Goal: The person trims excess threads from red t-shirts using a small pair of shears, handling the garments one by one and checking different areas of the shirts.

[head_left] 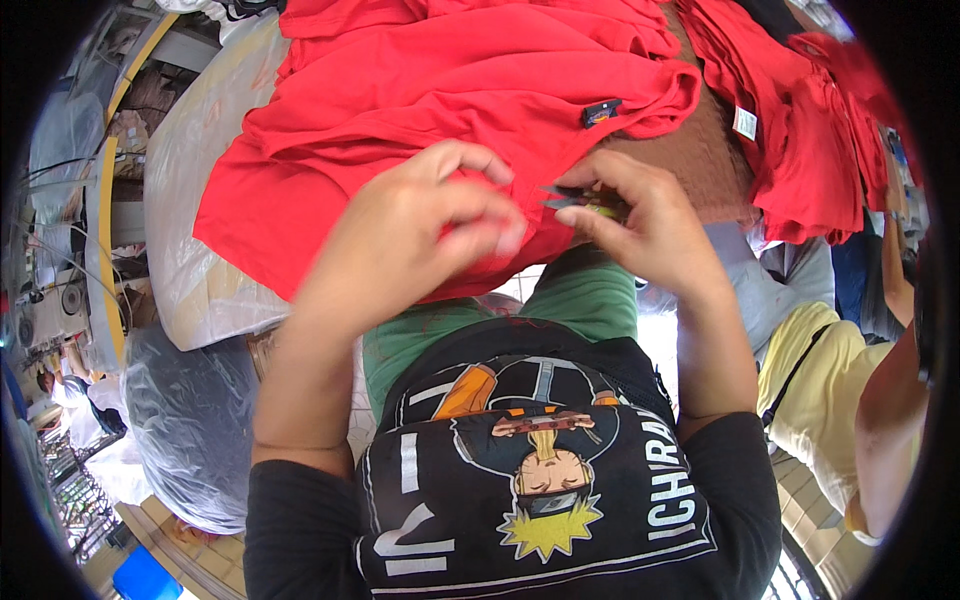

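A red garment (340, 150), likely a shirt, lies spread in loose folds before me, its near edge hanging over my lap. Near its far right part shows a small dark label (601, 112). My right hand (645, 215) is closed round a small pair of thread snips (590, 200), blades pointing left over the cloth. Left of the blades, my left hand (425, 220) hovers over or touches the garment with curled fingers. Motion smears its fingertips, so whether they pinch cloth or thread cannot be made out.
More red garments (800, 150), one with a white tag (745, 123), hang over the brown surface (690, 170) at right. A plastic-wrapped board (200, 220) stands left, above a grey plastic-covered bundle (185, 430). A person in yellow (815, 400) sits close on the right.
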A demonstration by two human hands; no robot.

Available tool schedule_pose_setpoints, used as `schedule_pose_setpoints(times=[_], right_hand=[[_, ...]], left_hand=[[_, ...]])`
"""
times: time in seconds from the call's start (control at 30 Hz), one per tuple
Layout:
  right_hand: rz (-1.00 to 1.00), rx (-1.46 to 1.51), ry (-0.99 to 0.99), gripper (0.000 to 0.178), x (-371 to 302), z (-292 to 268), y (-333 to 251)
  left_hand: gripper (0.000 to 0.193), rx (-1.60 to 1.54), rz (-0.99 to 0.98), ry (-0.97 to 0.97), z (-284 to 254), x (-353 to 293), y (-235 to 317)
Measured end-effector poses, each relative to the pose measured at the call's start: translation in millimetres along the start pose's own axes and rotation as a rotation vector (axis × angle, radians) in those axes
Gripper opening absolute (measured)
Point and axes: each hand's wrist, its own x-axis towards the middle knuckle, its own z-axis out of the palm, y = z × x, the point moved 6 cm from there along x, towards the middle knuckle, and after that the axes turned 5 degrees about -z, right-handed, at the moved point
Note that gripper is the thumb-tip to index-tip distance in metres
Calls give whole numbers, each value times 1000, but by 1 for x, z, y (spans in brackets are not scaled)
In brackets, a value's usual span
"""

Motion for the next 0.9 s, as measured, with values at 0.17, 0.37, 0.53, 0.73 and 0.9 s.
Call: schedule_pose_setpoints(times=[0.17,0.37,0.53,0.73,0.9], right_hand=[[61,116,65,24,-6,-17,10],[1,102,93,26,-4,-7,3],[32,178,81,24,-8,1,10],[93,364,39,18,-4,28,32],[165,377,-3,18,-6,37,40]], left_hand=[[22,-1,-126,-295,-21,-29,22],[28,226,-94,65,17,-6,4],[19,392,-30,21,44,4,-8],[12,288,-164,-4,47,7,-22],[10,-66,-307,117,37,5,-30]])
